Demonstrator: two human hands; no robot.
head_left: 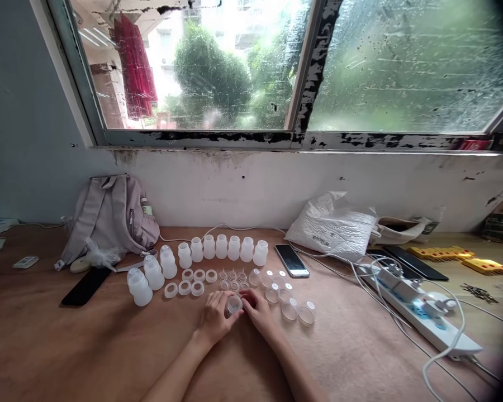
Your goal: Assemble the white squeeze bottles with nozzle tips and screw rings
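Both my hands curl around one small translucent cap on the table, left hand cupping it, right hand pinching its far side. I'd seat it squarely, gently, clear of the caps alongside.

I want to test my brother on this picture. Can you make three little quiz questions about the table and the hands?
1. True or false: both hands touch one small clear piece.
2. What lies just right of the bottle row: A a phone, B a spoon, C a book?
3. What stands at the table's left, against the wall?

Key:
1. True: left hand and right hand meet on the small clear piece.
2. A, the phone beside the bottles.
3. A backpack.
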